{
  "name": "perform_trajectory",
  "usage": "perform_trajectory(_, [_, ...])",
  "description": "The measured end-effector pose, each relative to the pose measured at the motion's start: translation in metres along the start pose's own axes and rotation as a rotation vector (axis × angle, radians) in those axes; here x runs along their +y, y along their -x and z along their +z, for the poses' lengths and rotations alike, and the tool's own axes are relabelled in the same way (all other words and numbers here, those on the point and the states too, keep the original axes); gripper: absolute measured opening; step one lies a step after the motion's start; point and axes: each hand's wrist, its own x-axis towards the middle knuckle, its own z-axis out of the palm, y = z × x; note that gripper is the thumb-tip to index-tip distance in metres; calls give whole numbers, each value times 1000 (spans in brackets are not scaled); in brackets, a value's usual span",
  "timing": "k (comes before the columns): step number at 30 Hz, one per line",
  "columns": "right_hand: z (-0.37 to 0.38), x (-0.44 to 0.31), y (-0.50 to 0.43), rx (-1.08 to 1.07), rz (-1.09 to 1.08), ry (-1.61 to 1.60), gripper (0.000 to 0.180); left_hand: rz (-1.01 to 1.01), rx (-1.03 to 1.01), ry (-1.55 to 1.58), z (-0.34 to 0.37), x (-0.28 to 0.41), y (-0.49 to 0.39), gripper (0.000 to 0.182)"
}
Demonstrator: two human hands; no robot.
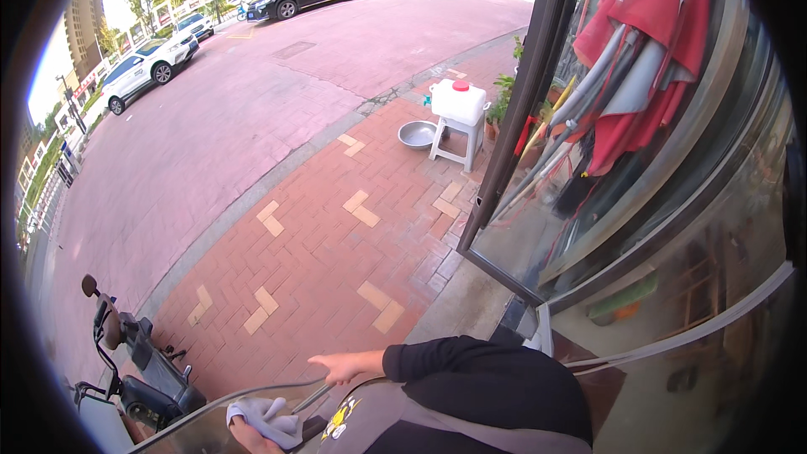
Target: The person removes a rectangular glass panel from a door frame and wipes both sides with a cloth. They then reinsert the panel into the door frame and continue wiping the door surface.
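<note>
My left hand (pixel 249 436) is low in the view and holds a crumpled pale grey cloth (pixel 268 419). The cloth lies against a glass door panel (pixel 211 425) with a dark curved-looking edge. My right hand (pixel 345 367) comes out of a black sleeve and points leftward, one finger extended. It is at the top end of a grey bar (pixel 313 398), perhaps the door handle; whether it grips the bar, I cannot tell. My grey and black apron with a yellow cartoon print covers the bottom middle.
A parked electric scooter (pixel 148 369) stands beyond the glass at left. Ahead on the brick paving (pixel 302 265) are a metal basin (pixel 417 135) and a white water container (pixel 459 103) on a plastic stool (pixel 463 139). At right, a framed glass panel (pixel 517 265) has a folded red umbrella (pixel 656 63) behind it.
</note>
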Motion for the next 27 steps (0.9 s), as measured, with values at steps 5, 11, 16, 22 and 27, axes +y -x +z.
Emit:
perform_trajectory(5, [25,-41,-69,-140,27,177,92,-217,-90,-240,9,44,4,62])
perform_trajectory(11, [42,-37,-191,-118,-242,419,85,-236,15,-224,58,100,-6,44])
perform_trajectory(16, [39,-58,-270,-220,-397,405,75,-190,69,-194,50,125,-54,31])
perform_trajectory(22, [-6,-145,-326,57,-549,370,46,4,87,379,2,108,-132,37])
perform_trajectory(27, [15,-206,-337,-615,-416,562,77,375,717,281,-21,81,-140,23])
